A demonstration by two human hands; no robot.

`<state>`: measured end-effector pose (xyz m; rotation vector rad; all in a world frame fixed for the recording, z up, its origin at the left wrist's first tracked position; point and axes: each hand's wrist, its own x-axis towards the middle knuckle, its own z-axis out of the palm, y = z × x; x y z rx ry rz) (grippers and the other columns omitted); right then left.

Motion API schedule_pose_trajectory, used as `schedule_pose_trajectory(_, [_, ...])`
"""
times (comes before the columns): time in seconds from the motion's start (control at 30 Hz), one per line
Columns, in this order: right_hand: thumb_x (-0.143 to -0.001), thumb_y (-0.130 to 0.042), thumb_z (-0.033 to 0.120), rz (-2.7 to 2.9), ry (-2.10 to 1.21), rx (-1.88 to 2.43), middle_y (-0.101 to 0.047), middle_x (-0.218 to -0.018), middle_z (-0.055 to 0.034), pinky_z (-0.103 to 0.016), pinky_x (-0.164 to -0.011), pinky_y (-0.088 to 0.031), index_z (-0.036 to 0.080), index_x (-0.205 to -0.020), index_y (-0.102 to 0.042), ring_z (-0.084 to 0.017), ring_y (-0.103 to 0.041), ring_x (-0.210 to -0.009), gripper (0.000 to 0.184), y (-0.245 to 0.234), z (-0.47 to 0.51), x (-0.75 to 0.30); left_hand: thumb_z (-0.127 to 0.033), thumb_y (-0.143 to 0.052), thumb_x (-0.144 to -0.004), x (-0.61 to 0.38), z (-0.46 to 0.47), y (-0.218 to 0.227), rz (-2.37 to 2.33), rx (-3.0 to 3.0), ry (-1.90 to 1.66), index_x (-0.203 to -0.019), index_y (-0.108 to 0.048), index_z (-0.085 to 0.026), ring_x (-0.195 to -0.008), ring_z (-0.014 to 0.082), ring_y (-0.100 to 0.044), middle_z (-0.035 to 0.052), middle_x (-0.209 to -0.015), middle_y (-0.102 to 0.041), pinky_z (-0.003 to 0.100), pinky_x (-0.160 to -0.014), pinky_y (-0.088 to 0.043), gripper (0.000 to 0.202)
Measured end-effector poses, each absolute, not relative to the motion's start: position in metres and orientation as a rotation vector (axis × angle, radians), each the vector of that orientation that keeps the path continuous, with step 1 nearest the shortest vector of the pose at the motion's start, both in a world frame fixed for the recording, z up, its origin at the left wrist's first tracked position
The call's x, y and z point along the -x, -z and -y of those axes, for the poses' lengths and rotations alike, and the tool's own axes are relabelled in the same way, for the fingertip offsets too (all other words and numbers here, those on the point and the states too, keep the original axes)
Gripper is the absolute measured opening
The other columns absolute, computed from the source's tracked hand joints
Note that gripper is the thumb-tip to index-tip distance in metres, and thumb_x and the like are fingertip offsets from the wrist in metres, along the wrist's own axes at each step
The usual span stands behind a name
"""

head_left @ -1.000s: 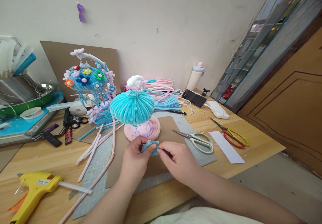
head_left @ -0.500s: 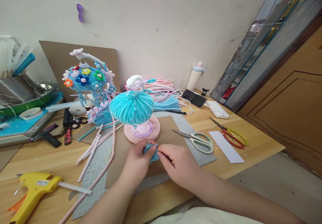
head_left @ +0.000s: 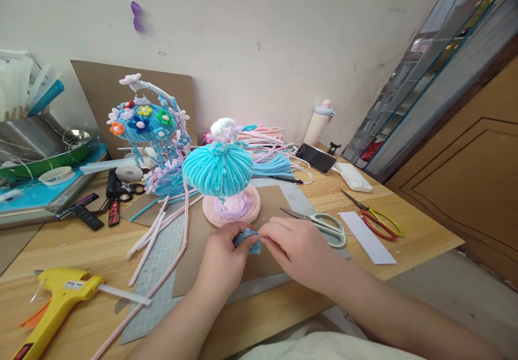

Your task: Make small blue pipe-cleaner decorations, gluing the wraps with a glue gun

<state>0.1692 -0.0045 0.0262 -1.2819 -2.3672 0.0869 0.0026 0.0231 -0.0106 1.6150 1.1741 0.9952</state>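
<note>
A small piece of light-blue fuzzy craft material (head_left: 254, 247) is pinched between the thumb and fingers of my left hand (head_left: 226, 252). The fingertips of my right hand (head_left: 295, 246) are closed on its right edge, touching the left thumb. Much of the piece is hidden by the fingers. Just beyond my hands stands a fuzzy lamp-shaped craft with a turquoise ribbed shade (head_left: 218, 170) and a round pink base (head_left: 210, 209). Brown cardboard (head_left: 194, 273) lies under my hands. White-handled scissors (head_left: 329, 229) rest to the right of my right hand.
A yellow glue gun (head_left: 68, 290) lies at the left front. Further back are a flowered blue craft (head_left: 141, 122), pink and blue pipe cleaners (head_left: 271, 165), and a phone (head_left: 315, 157). To the right lie red-and-yellow-handled scissors (head_left: 380, 224) and a white strip (head_left: 367, 238).
The whole view has shifted slightly, so things appear a little further right. Both hands still pinch the blue piece, which now sits at a different angle, with its lower part hanging down.
</note>
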Motion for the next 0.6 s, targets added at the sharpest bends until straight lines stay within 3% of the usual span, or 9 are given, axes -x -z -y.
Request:
schedule_pose_trajectory(0.1, [-0.084, -0.052, 0.014, 2.325, -0.402, 1.324, -0.063, -0.077, -0.0012, -0.027, -0.061, -0.033, 0.019, -0.082, -0.061, -0.014, -0.053, -0.068, 0.011, -0.036, -0.009, -0.176, -0.022, -0.06, -0.076, -0.001, -0.021, 0.005, -1.153, -1.865, -0.896, -0.078, -0.07, -0.021, -0.067, 0.0175, -0.056, 0.0013, -0.071, -0.068, 0.027, -0.062, -0.039, 0.011])
schedule_pose_trajectory(0.2, [-0.075, -0.061, 0.018, 2.017, -1.115, 1.292, -0.057, -0.065, 0.0027, -0.022, -0.054, -0.034, 0.017, -0.075, -0.059, -0.01, -0.048, -0.058, 0.002, -0.034, -0.028, -0.182, -0.021, -0.063, -0.073, -0.002, -0.022, 0.003, -1.117, -1.783, -0.858, -0.075, -0.07, -0.02, -0.064, 0.0172, -0.057, 0.0013, -0.068, -0.068, 0.027, -0.061, -0.04, 0.008])
schedule_pose_trajectory(0.27, [-0.069, -0.068, 0.025, 1.733, -1.477, 1.209, -0.052, -0.061, 0.0045, -0.02, -0.049, -0.031, 0.016, -0.071, -0.056, -0.008, -0.042, -0.052, 0.015, -0.026, -0.036, -0.183, -0.023, -0.066, -0.071, -0.003, -0.024, 0.003, -1.093, -1.59, -0.879, -0.073, -0.068, -0.018, -0.061, 0.0164, -0.057, 0.0015, -0.066, -0.068, 0.026, -0.059, -0.042, 0.007])
schedule_pose_trajectory(0.37, [-0.068, -0.069, 0.033, 1.374, -1.761, 1.148, -0.043, -0.054, 0.0095, -0.019, -0.039, -0.016, 0.018, -0.076, -0.051, -0.004, -0.025, -0.04, 0.025, -0.01, -0.036, -0.178, -0.027, -0.07, -0.066, -0.005, -0.026, 0.005, -1.016, -1.333, -0.961, -0.071, -0.065, -0.015, -0.057, 0.0144, -0.056, 0.001, -0.061, -0.065, 0.025, -0.056, -0.043, 0.014])
schedule_pose_trajectory(0.43, [-0.069, -0.067, 0.034, 1.271, -1.762, 1.126, -0.037, -0.049, 0.0113, -0.019, -0.039, -0.012, 0.019, -0.077, -0.049, -0.004, -0.021, -0.038, 0.024, -0.003, -0.029, -0.172, -0.03, -0.071, -0.066, -0.006, -0.027, 0.007, -0.994, -1.239, -1.014, -0.07, -0.062, -0.015, -0.054, 0.0122, -0.052, -0.0005, -0.058, -0.061, 0.023, -0.053, -0.041, 0.018])
schedule_pose_trajectory(0.6, [-0.076, -0.058, 0.025, 1.468, -1.284, 1.17, -0.046, -0.059, 0.0051, -0.02, -0.049, -0.029, 0.016, -0.07, -0.052, -0.007, -0.039, -0.052, 0.012, -0.003, -0.013, -0.159, -0.037, -0.067, -0.071, -0.006, -0.028, 0.009, -1.028, -1.204, -1.02, -0.08, -0.062, -0.016, -0.048, 0.0088, -0.042, -0.0039, -0.057, -0.053, 0.02, -0.045, -0.035, 0.024])
